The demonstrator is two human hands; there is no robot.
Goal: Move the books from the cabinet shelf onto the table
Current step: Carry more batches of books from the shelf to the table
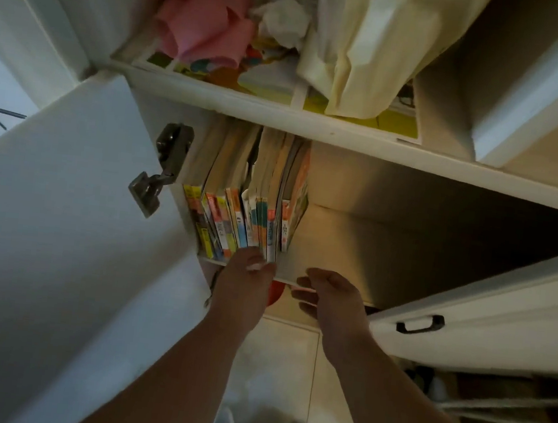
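Books are standing upright in a row at the left end of the cabinet shelf. Left hand is pinching the spine bottoms at the shelf's front edge. Right hand is hovering just right of it, fingers loose, holding nothing.

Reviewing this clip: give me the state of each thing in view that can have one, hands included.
books: upright in a row on the shelf, none out yet
left hand: fingertips at the bottoms of the spines
right hand: open at the shelf edge, holding nothing
left cabinet door: swung open
cream cloth: bunched on the upper shelf
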